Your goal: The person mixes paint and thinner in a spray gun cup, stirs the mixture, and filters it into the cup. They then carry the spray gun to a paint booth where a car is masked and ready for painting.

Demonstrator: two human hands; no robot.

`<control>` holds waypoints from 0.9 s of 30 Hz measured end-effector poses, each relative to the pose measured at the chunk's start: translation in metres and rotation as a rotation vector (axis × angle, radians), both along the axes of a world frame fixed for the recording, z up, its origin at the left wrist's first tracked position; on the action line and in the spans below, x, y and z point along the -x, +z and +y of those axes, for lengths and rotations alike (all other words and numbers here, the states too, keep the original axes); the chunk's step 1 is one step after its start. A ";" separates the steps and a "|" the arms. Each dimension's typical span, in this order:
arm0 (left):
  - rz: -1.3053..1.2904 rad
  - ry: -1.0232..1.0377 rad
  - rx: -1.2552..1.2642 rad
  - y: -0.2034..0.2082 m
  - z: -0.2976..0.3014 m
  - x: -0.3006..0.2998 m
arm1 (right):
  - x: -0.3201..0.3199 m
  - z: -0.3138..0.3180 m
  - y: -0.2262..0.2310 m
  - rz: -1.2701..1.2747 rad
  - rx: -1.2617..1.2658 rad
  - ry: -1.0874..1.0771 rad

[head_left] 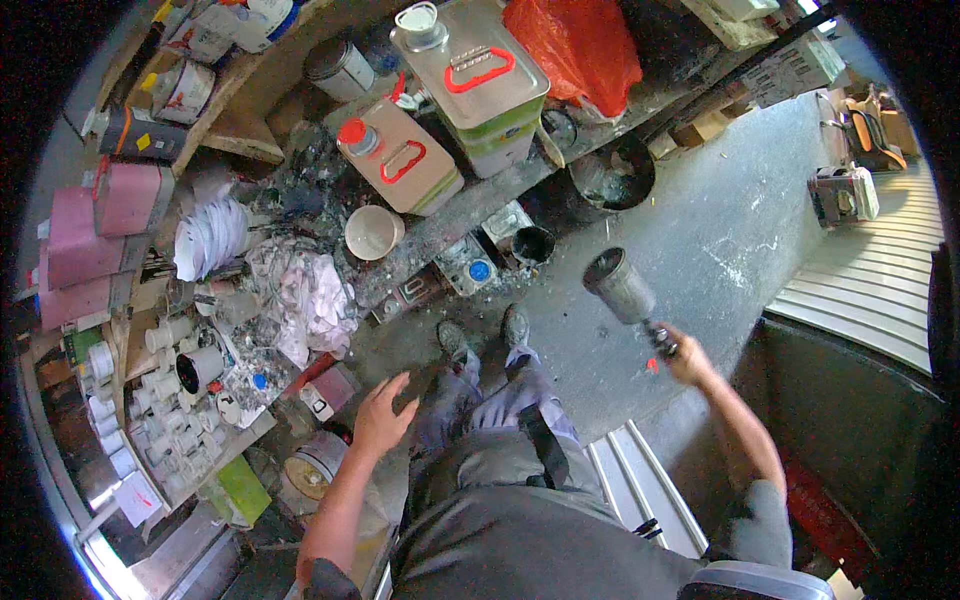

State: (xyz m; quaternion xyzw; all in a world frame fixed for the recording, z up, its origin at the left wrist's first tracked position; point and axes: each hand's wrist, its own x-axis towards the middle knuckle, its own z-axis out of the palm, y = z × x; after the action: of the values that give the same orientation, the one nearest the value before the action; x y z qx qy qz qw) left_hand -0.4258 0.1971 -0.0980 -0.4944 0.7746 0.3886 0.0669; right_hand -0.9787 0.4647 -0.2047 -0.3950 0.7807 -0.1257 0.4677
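My right hand (pixel 684 358) is closed around a spray gun (pixel 622 288), held out over the floor to the right. Its grey cup tilts away from me, and its open mouth shows a dark inside. The gun's body is small and partly covered by my fingers. My left hand (pixel 382 416) hangs in front of my left side with its fingers apart and nothing in it. Near that hand are a small dark red can (pixel 335 388) and the end of the cluttered bench. Crumpled pale rags (pixel 305 295) lie on the bench beyond it.
A paint-stained workbench (pixel 450 225) holds metal canisters (pixel 400 160), a beige tub (pixel 374 233) and an orange-red plastic bag (pixel 580 50). Several white cups (pixel 185 430) crowd the left shelf. A black bucket (pixel 612 172) stands below the bench edge. Ribbed metal panels (pixel 870 270) lie at right.
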 end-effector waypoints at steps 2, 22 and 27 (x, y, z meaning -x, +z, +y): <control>0.173 -0.045 0.165 0.034 -0.021 0.045 | -0.070 -0.033 0.037 -0.091 0.271 0.054; 0.778 0.388 0.475 0.098 -0.034 0.119 | -0.247 -0.136 0.087 0.126 0.516 0.220; 1.465 1.097 -0.320 0.106 -0.048 0.086 | -0.277 -0.153 0.067 0.120 0.694 0.112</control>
State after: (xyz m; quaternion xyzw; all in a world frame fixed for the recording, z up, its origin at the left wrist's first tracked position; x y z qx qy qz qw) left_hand -0.5120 0.1488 0.0076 -0.4076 0.2187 0.6833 -0.5649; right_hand -0.7021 0.3119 -0.1375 -0.5793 0.6946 -0.3341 0.2653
